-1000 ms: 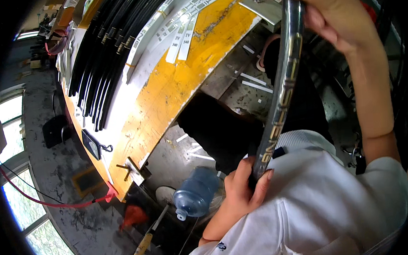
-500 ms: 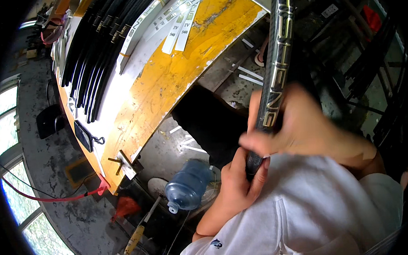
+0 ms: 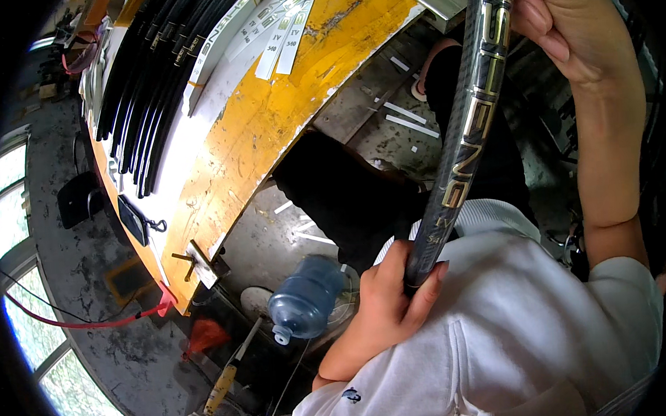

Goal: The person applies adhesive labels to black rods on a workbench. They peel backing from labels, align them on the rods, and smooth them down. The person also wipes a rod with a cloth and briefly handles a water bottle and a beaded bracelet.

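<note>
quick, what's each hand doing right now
Left hand: closed around the lower end of the black rim.
Right hand: fingers wrapped on the rim's upper part.

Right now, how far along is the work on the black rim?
Gold lettering already shows along the black carbon rim. In hand: the left hand grips its lower end and the right hand its upper part. More black rims and white decal strips still lie on the yellow bench.

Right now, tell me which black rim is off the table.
The rim gripped by both hands; the other black rims lie stacked on the yellow table.
</note>
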Available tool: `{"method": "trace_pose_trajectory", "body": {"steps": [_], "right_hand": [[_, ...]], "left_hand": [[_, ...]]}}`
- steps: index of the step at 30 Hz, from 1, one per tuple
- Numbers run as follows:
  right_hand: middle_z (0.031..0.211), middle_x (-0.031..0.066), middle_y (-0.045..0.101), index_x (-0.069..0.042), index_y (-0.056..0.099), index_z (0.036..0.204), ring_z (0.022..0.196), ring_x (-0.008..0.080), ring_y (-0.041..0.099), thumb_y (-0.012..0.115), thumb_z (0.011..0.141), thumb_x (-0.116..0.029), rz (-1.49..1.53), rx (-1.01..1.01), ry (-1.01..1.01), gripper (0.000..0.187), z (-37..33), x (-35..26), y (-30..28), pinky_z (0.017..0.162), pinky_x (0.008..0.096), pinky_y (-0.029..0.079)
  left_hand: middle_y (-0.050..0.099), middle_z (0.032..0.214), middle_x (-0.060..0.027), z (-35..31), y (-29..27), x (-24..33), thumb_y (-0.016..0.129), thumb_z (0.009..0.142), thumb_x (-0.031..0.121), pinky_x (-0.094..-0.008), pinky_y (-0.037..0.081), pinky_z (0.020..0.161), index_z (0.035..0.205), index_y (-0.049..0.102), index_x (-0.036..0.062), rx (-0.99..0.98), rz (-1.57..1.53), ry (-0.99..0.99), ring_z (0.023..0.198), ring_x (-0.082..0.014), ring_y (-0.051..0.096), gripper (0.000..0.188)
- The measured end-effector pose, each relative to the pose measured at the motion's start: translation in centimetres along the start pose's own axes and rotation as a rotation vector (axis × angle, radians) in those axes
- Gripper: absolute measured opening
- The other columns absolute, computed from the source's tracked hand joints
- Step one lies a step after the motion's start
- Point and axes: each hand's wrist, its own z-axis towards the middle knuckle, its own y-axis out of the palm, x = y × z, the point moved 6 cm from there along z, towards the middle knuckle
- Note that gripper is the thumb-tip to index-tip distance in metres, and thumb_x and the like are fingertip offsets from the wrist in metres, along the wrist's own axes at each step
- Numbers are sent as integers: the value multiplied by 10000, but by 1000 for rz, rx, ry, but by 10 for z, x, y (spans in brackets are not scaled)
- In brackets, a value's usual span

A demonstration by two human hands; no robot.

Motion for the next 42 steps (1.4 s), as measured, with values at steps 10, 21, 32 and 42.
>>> {"method": "trace_pose_trajectory", "body": {"steps": [10, 21, 32, 42], "right_hand": [[472, 28, 542, 64, 592, 742, 256, 33, 403, 694, 848, -229, 126, 102, 53, 327, -13, -13, 9, 247, 139, 327], [404, 17, 469, 13, 583, 705, 229, 65, 367, 611, 908, -356, -5, 90, 130, 422, -15, -12, 7, 225, 180, 298], [522, -15, 511, -47, 564, 795, 311, 13, 395, 703, 802, -144, 60, -82, 172, 170, -30, 24, 11, 263, 163, 259], [499, 5, 524, -5, 585, 762, 301, 33, 410, 683, 839, -275, -155, 111, 233, 299, -6, -27, -30, 256, 158, 300]], "left_hand": [[524, 593, -21, -1, -2, -3, 669, 808, 103, -224, 368, 505, 856, 527, 11, -41, -13, -3, 516, -93, 488, 176], [552, 590, -89, 2, -3, 1, 676, 834, 116, -254, 416, 483, 878, 502, -1, -60, 27, 72, 492, -152, 568, 214], [544, 607, -24, 0, -1, -12, 615, 815, 28, -223, 380, 496, 854, 522, 6, -42, -30, -45, 513, -87, 498, 103], [542, 569, -63, 1, 2, -13, 650, 819, 51, -251, 408, 476, 806, 501, 16, 6, 83, 110, 487, -143, 549, 154]]}}
